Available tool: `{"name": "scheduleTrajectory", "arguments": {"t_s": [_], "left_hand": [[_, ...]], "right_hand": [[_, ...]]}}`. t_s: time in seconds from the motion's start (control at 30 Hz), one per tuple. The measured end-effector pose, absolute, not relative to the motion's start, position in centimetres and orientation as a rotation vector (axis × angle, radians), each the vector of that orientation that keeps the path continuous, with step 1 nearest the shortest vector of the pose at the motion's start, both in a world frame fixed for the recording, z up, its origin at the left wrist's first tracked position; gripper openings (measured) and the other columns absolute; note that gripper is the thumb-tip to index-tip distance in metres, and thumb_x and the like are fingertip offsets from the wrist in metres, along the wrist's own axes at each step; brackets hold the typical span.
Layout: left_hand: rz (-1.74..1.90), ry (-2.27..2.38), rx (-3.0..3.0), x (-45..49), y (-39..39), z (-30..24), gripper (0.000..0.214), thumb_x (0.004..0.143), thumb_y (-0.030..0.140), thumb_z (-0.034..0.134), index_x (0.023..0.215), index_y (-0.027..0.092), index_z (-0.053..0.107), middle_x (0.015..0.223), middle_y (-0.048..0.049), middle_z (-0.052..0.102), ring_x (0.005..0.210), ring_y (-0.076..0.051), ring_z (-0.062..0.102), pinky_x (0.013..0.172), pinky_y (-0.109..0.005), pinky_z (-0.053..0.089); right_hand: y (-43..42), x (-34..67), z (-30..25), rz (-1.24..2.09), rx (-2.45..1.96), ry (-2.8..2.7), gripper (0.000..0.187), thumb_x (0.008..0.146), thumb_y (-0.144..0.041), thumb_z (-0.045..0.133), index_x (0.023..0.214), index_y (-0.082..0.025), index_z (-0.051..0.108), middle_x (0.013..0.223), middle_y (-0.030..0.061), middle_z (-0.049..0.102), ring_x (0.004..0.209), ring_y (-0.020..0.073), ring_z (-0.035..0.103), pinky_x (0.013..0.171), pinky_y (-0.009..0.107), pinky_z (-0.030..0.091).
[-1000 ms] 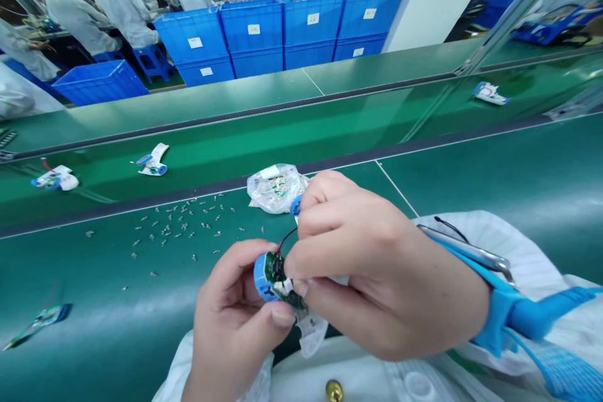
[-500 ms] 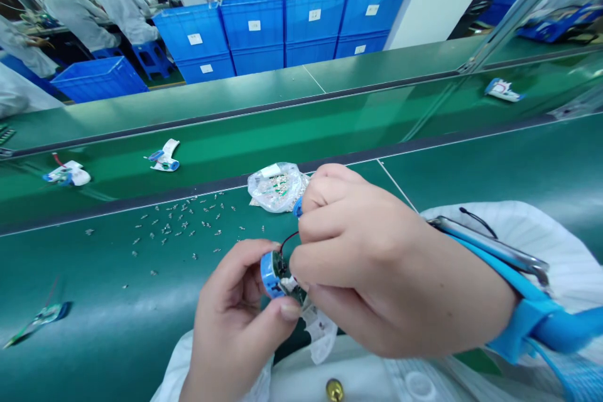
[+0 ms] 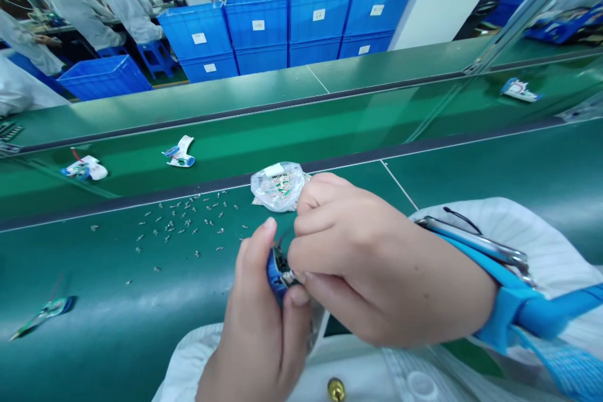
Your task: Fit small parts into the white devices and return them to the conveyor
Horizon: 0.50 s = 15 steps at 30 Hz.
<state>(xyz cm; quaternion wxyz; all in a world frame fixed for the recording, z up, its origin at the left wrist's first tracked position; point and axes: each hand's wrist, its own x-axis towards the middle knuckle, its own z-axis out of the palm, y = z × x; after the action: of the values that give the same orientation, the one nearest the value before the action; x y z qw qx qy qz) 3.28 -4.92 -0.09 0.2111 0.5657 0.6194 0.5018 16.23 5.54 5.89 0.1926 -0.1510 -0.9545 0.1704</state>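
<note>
A small blue-cased electronic part (image 3: 277,273) with a circuit board inside is gripped between the thumb and fingers of my left hand (image 3: 264,314). My right hand (image 3: 353,257) is closed, its thumb and forefinger pinched at the board's right side. What those fingertips hold is hidden behind them. A thin wire rises from the part toward my right knuckles. Just beyond my hands lies a clear plastic bag (image 3: 279,187) of tiny metal pieces. Loose tiny metal pieces (image 3: 188,220) are scattered on the green bench to its left.
A circuit board with wires (image 3: 54,308) lies on the bench at left. The green conveyor belt (image 3: 264,132) carries white-and-blue assemblies (image 3: 181,152), (image 3: 87,168) and another assembly (image 3: 519,90) at far right. Stacked blue crates (image 3: 257,28) and people in white coats stand beyond.
My left hand has turned, its thumb and fingers now more upright around the blue part. My right hand stays pinched at it. The assemblies on the belt have shifted right.
</note>
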Motion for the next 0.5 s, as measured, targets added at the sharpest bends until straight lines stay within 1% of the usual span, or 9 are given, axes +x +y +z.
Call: {"name": "scheduleTrajectory", "arguments": {"t_s": [0.03,0.1,0.17,0.27,0.33,0.4,0.5], "left_hand": [[1.361,1.736,1.529,3.5,-5.1,-0.2,0.050,0.090,0.032,0.055,0.138,0.033,0.038,0.121,-0.0054,0.055,0.104,-0.022,0.055,0.092,-0.032,0.040],[1.269,1.739,1.480,3.8,-5.5,-0.3,0.053,0.089,0.035,0.056,0.137,0.028,0.035,0.124,-0.0103,0.053,0.106,-0.026,0.055,0.093,-0.037,0.039],[1.221,1.749,1.487,4.0,-5.6,-0.5,0.052,0.088,0.033,0.056,0.135,0.025,0.035,0.125,-0.0134,0.052,0.107,-0.028,0.056,0.090,-0.040,0.041],[1.262,1.836,1.550,4.5,-5.5,-0.9,0.046,0.085,0.029,0.056,0.128,0.024,0.038,0.126,-0.0147,0.050,0.106,-0.030,0.056,0.086,-0.041,0.042],[1.288,1.926,1.598,4.7,-5.4,-1.3,0.048,0.082,0.028,0.058,0.126,0.024,0.039,0.122,-0.0151,0.051,0.099,-0.031,0.058,0.081,-0.042,0.044],[1.275,2.003,1.717,4.7,-5.2,-1.5,0.055,0.078,0.028,0.061,0.128,0.024,0.037,0.117,-0.0153,0.053,0.088,-0.030,0.060,0.072,-0.041,0.046],[1.164,1.995,2.080,4.3,-4.8,-1.4,0.067,0.075,0.021,0.060,0.133,0.020,0.027,0.106,-0.0150,0.056,0.072,-0.026,0.063,0.056,-0.036,0.049]], "right_hand": [[5.5,16.3,5.9,0.506,-0.427,-2.692,0.032,0.081,-0.011,0.043,0.049,-0.015,0.043,0.050,0.0013,0.040,0.059,0.0134,0.028,0.064,0.035,0.025],[5.4,16.3,5.8,0.526,-0.445,-2.713,0.030,0.079,-0.010,0.043,0.049,-0.015,0.043,0.051,0.0013,0.041,0.059,0.0129,0.028,0.064,0.034,0.026],[5.2,16.3,5.8,0.518,-0.470,-2.710,0.030,0.078,-0.008,0.043,0.049,-0.015,0.040,0.052,0.0015,0.041,0.059,0.0125,0.028,0.064,0.034,0.026],[5.0,16.2,5.8,0.546,-0.474,-2.694,0.030,0.077,-0.008,0.042,0.049,-0.015,0.036,0.053,0.0016,0.040,0.059,0.0122,0.027,0.064,0.033,0.027],[5.0,16.2,5.8,0.573,-0.470,-2.689,0.030,0.078,-0.007,0.040,0.049,-0.015,0.034,0.053,0.0015,0.039,0.059,0.0121,0.027,0.063,0.033,0.028],[5.1,16.3,5.7,0.586,-0.457,-2.690,0.030,0.079,-0.007,0.038,0.050,-0.015,0.034,0.054,0.0015,0.039,0.059,0.0122,0.027,0.063,0.033,0.028],[5.5,16.6,5.6,0.632,-0.429,-2.692,0.031,0.079,-0.007,0.038,0.050,-0.015,0.034,0.053,0.0014,0.040,0.059,0.0122,0.028,0.064,0.032,0.029]]}}
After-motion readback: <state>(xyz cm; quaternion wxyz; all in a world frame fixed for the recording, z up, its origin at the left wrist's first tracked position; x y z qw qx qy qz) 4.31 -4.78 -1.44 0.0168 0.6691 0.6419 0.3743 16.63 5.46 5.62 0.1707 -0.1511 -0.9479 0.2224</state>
